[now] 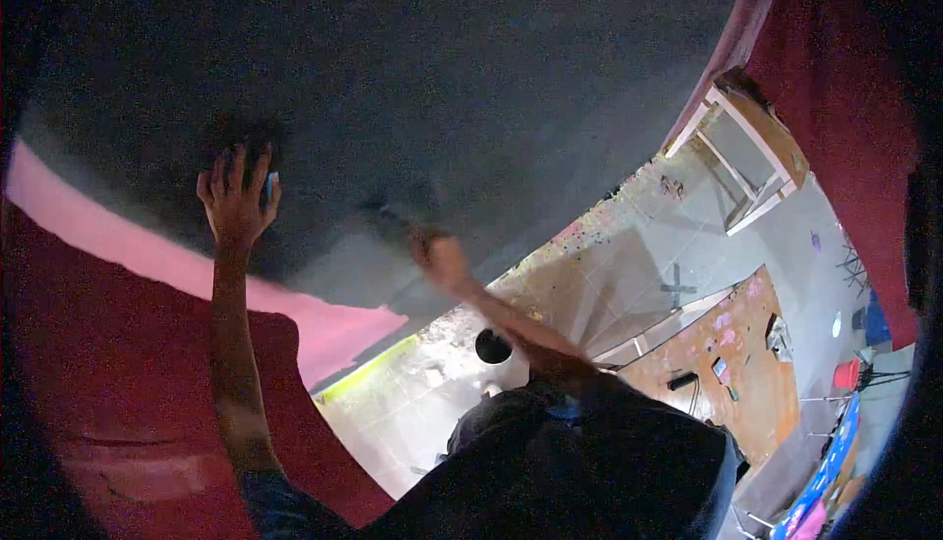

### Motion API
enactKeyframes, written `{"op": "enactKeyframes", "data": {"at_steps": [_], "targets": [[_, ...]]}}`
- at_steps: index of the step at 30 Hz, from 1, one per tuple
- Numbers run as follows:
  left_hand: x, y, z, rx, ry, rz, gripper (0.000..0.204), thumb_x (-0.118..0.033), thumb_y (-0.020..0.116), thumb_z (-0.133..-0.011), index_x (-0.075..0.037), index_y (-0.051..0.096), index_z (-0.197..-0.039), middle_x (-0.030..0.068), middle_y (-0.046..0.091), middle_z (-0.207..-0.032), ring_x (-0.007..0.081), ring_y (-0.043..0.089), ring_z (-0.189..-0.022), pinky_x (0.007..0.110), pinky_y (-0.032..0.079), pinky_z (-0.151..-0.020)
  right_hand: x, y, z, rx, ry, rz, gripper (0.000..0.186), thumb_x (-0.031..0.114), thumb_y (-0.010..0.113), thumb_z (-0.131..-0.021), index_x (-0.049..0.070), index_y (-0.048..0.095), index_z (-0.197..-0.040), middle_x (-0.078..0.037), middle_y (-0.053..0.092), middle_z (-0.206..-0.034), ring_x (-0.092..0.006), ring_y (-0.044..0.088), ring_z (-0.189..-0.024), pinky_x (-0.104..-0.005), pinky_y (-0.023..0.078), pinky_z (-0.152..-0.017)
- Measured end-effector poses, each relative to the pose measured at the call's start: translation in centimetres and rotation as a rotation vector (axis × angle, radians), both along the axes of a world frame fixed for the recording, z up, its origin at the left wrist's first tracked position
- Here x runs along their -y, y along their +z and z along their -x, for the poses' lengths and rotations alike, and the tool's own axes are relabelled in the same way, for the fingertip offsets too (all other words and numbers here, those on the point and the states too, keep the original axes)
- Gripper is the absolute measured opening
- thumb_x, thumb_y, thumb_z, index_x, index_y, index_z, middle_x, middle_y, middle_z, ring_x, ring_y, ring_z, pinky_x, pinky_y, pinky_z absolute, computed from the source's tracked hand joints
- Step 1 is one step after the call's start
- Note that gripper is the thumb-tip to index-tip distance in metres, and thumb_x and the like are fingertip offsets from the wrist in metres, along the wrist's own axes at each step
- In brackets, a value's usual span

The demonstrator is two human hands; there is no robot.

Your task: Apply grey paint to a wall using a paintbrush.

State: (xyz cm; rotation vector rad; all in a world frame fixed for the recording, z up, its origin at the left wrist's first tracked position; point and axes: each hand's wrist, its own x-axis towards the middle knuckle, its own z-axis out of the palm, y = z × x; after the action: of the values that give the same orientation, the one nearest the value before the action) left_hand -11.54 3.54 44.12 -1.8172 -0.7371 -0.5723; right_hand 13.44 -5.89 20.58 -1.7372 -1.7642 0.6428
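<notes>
In the head view, my left hand (238, 191) is raised on a large dark grey painted surface (422, 59), fingers spread over a small light-blue object (272, 187) that shows by the thumb. My right hand (438, 255), blurred by motion, grips a dark tool (385, 211), apparently a brush, lower on the same surface; its tip is too smeared to make out. A pink band (118, 236) borders the grey at lower left, beside a maroon area (118, 344).
A white-framed wooden piece (747, 137) stands at the upper right. A dark round container (493, 346) is on the speckled floor below. A wooden board (756, 363) bears small items. A red bucket (845, 375) and a long blue object (825, 466) are at the far right.
</notes>
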Motion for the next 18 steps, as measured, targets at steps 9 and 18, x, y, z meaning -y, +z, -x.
{"op": "enactKeyframes", "data": {"at_steps": [9,18], "targets": [[-1.7,4.4,-9.4,0.108,-0.009,-0.013,0.046,-0.038,0.054,-0.086,-0.030,0.048,-0.131,0.0037,0.039,-0.140,0.0279,0.035,-0.129,0.048,0.024,-0.104,-3.7,-3.0,-30.6,0.131,-0.399,-0.557,0.022,0.020,0.053,-0.088,0.003,0.066,-0.093,-0.022,0.062,-0.076,-0.0362,0.061,-0.063,-0.0426,0.046,-0.055],[-1.8,3.7,-10.0,0.115,0.051,-0.109,0.051,-0.049,0.049,-0.085,-0.029,0.048,-0.132,0.0043,0.037,-0.143,0.0281,0.032,-0.131,0.048,0.022,-0.105,-5.0,-6.9,-33.6,-0.348,-0.569,-0.390,0.032,0.023,0.044,-0.094,-0.002,0.063,-0.089,-0.021,0.060,-0.069,-0.0239,0.054,-0.054,-0.0389,0.041,-0.049]]}}
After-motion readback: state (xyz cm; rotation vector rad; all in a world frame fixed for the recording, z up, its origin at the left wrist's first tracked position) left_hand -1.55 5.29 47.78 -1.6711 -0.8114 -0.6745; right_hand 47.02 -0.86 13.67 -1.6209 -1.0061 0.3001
